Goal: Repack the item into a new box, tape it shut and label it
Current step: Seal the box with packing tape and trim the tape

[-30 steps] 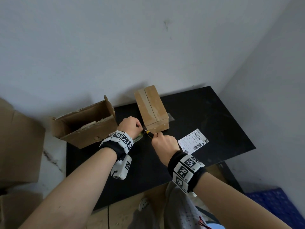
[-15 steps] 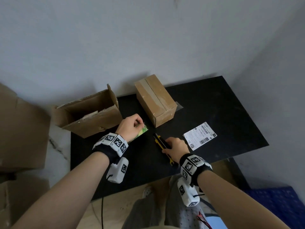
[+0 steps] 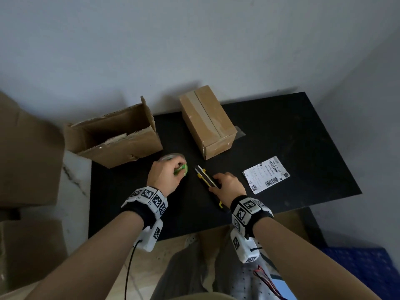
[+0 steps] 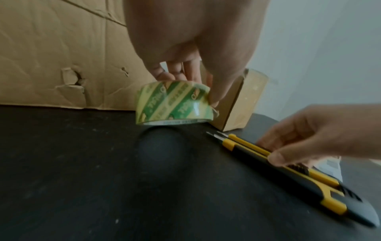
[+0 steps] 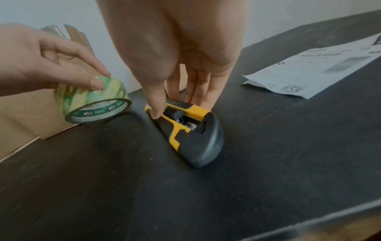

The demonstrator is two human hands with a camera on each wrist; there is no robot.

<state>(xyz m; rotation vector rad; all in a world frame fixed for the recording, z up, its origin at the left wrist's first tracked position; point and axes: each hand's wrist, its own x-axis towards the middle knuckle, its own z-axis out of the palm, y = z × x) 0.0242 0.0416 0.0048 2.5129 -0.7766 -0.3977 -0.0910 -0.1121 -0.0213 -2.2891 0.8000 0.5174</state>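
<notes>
A small brown box (image 3: 207, 122), taped along its top seam, stands at the back of the black table (image 3: 292, 131). My left hand (image 3: 173, 169) grips a green-and-yellow tape roll (image 4: 173, 104) from above, just over the table, in front of the old box. My right hand (image 3: 220, 178) pinches a yellow-and-black utility knife (image 5: 191, 130) between thumb and fingers. The knife lies flat on the table, its blade tip (image 4: 214, 134) out and pointing at the taped box. A white shipping label (image 3: 266, 174) lies flat to the right of the knife.
An open, torn cardboard box (image 3: 114, 137) sits at the table's back left corner. Larger cartons (image 3: 26, 159) are stacked off the table to the left. A wall runs behind the table, and a blue crate (image 3: 363, 271) sits on the floor at lower right.
Both hands have drawn back from the near end of the taped box. The right hand has brought the knife down flat on the table. The left hand has lowered the tape roll.
</notes>
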